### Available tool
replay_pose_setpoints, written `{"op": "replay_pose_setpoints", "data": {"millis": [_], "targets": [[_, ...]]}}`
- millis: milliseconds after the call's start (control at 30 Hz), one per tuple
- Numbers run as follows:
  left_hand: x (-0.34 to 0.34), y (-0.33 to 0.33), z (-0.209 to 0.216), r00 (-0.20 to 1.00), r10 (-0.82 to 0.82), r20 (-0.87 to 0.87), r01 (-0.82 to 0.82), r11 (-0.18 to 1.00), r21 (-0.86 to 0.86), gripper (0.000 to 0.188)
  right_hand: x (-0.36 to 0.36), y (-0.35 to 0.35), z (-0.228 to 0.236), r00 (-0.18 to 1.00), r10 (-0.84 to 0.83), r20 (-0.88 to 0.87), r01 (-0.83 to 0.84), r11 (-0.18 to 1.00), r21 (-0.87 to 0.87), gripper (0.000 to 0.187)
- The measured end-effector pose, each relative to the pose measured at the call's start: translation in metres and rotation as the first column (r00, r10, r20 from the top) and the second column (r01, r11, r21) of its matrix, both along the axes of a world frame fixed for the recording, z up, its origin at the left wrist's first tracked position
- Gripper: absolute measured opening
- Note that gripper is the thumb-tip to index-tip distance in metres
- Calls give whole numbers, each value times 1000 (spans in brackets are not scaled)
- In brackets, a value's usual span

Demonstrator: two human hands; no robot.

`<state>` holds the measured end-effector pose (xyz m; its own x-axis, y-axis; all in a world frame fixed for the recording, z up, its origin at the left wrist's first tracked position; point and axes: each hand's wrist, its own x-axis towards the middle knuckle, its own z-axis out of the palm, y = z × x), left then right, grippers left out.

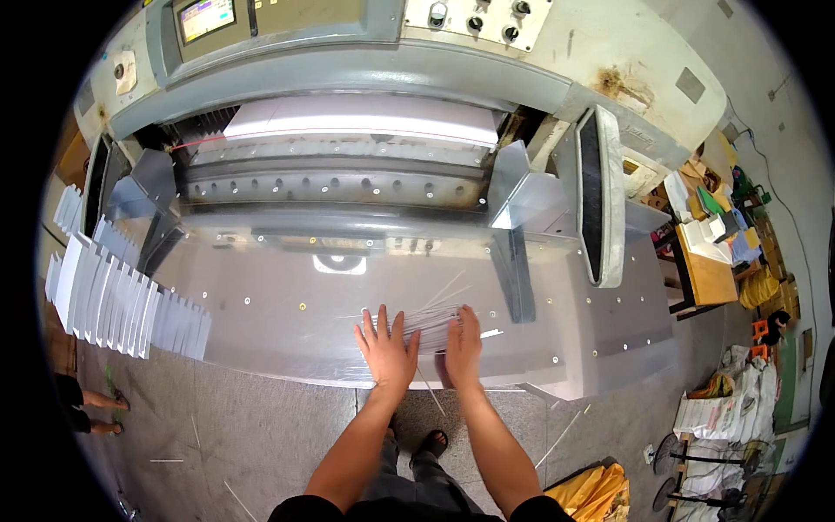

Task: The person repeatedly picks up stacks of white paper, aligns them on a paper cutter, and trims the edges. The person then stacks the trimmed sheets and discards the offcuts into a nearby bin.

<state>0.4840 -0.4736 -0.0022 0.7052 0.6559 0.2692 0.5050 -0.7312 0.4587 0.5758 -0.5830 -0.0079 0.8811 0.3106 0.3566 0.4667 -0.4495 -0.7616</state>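
On the shiny metal table (261,335) of a large paper cutting machine (348,65) lies a loose pile of thin paper strips (430,335). My left hand (389,350) rests at the pile's left side, fingers spread and palm down. At the right side my right hand (464,348) is turned on edge, its fingers extended and pressing against the strips. One white strip end pokes out to the right of that hand. A few strips stray beyond the pile, and one hangs over the front edge. Behind, a white paper stack (361,117) sits under the machine's opening, crossed by a red light line.
Fanned stacks of cut white paper (109,291) stand at the table's left end. An upright padded side guard (600,196) rises at right. Beyond are a wooden table (709,270) with papers, white sacks (735,404), fans (696,461) and a yellow bag (596,494). Another person's legs (96,413) show at left.
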Motion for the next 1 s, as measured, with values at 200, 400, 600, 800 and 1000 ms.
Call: {"op": "replay_pose_setpoints", "data": {"millis": [200, 400, 600, 800, 1000], "targets": [[-8, 47, 34, 932, -354, -81, 346, 933, -98, 80, -54, -120, 20, 985, -137, -105, 128, 988, -92, 30], [11, 49, 44, 597, -683, -422, 759, 650, 22, 111, -166, -118, -56, 271, 130, -954, -128, 987, 98, 73], [-5, 10, -5, 597, -802, 21, 802, 597, 8, 53, -119, -39, -26, 13, 595, -804, 641, 612, 463, 79], [-43, -41, -1, 609, -779, 146, 791, 611, -39, 37, -109, -46, -7, 158, 678, -718, 697, 438, 567, 68], [-66, -93, -2, 566, -815, 120, 822, 569, -18, 33, -111, -82, -31, 110, 642, -759, 884, 286, 370, 30]]}}
